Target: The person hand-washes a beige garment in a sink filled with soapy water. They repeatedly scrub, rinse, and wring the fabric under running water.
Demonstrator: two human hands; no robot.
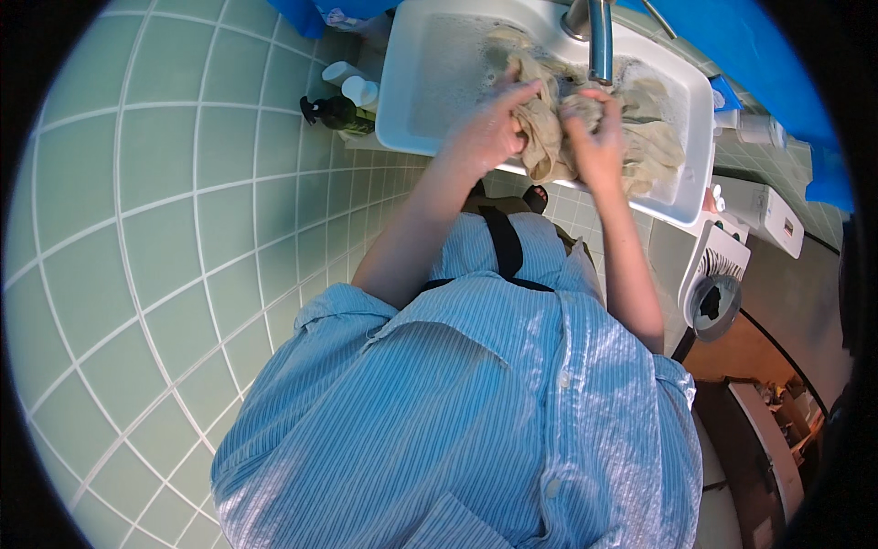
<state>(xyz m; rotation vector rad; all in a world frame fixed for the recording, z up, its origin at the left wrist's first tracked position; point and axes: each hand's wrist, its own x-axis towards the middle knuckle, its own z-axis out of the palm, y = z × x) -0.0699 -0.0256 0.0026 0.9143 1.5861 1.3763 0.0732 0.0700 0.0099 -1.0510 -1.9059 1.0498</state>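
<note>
A wet beige cloth garment lies bunched in a white washbasin of sudsy water. My left hand grips one gathered fold near the basin's front rim, its index finger stretched out along the fabric. Another balled part of the cloth is in my right hand, just below the spout of the metal faucet. More of the garment spreads through the water on the right, against the basin's inner wall. Both hands look slightly blurred, and wet foam shows on the left one.
Left of the basin stand a dark pump bottle and white cylindrical containers, close to the green tiled wall. A white box and a clear round bowl with something black in it are at the right. Blue sheeting hangs behind.
</note>
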